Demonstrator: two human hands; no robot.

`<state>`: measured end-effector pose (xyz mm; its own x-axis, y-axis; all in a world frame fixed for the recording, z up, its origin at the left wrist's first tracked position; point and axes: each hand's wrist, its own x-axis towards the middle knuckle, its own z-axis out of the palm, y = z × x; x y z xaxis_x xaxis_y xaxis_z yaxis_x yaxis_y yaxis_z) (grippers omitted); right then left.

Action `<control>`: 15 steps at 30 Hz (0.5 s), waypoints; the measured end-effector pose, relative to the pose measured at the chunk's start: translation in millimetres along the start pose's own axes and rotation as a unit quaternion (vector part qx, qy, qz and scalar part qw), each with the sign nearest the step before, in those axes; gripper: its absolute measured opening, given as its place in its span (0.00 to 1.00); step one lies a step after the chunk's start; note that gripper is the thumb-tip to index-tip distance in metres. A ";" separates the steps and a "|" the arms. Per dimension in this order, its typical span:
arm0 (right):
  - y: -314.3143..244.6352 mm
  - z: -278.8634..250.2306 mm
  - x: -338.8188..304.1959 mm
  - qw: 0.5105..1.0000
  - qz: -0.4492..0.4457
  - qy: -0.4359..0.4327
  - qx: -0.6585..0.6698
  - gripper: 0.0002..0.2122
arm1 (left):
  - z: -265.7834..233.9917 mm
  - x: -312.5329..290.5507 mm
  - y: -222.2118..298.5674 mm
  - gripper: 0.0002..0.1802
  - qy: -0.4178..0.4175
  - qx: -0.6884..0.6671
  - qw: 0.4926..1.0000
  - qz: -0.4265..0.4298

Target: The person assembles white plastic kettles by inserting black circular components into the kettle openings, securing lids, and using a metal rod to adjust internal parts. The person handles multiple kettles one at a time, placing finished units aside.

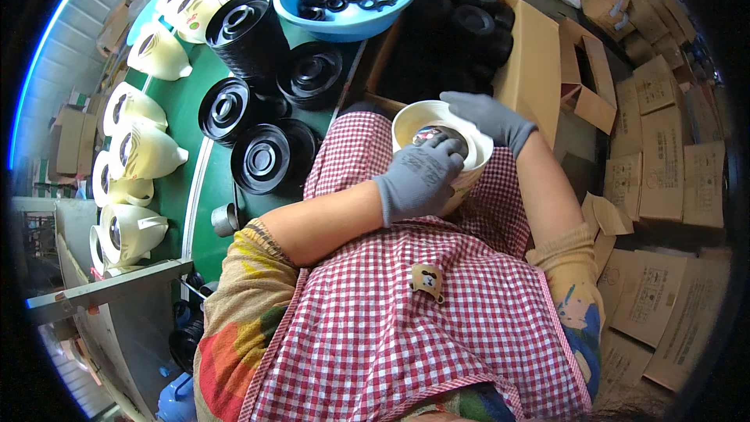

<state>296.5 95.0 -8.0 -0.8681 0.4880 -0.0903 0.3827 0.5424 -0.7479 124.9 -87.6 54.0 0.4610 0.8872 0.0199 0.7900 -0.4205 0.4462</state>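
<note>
A cream plastic jug sits tilted in my lap between my knees, its wide mouth facing up. My left hand, in a grey glove, reaches into the mouth with bent fingers. They close over a small thing with a red and blue patch, mostly hidden by the glove. Along the far right of the rim lies my right hand, also gloved in grey, its fingers stretched over the edge and steadying the jug. The thumb is out of sight.
A green table at the left holds several cream jugs, stacked black round lids and a blue basin with black rings. An open carton of black round parts stands ahead. Cardboard boxes crowd the right.
</note>
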 end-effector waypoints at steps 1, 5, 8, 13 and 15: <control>-12.7 9.2 -4.6 0.996 0.024 0.018 -0.086 0.22 | 5.2 3.9 -2.2 0.29 -0.009 0.002 1.000 -0.004; 15.8 40.1 -14.3 0.950 0.151 0.089 0.260 0.28 | 15.4 30.2 0.8 0.28 -0.121 0.020 0.992 -0.014; 15.9 36.2 -6.4 0.946 0.152 0.086 0.272 0.28 | 9.2 35.3 -6.8 0.28 -0.112 0.039 0.993 -0.001; 10.2 25.7 7.7 0.959 0.128 0.058 0.247 0.28 | -28.7 14.6 -63.1 0.27 0.121 -0.179 0.969 0.116; 37.9 29.8 7.2 0.983 0.051 0.058 0.167 0.27 | -41.3 0.0 -124.9 0.29 0.256 -0.092 0.960 0.066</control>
<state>295.3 98.6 -56.6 -0.7811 0.6138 -0.1149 0.3244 0.2416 -0.9146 9.6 -27.3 35.2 0.2573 0.8250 0.5031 0.6320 -0.5375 0.5582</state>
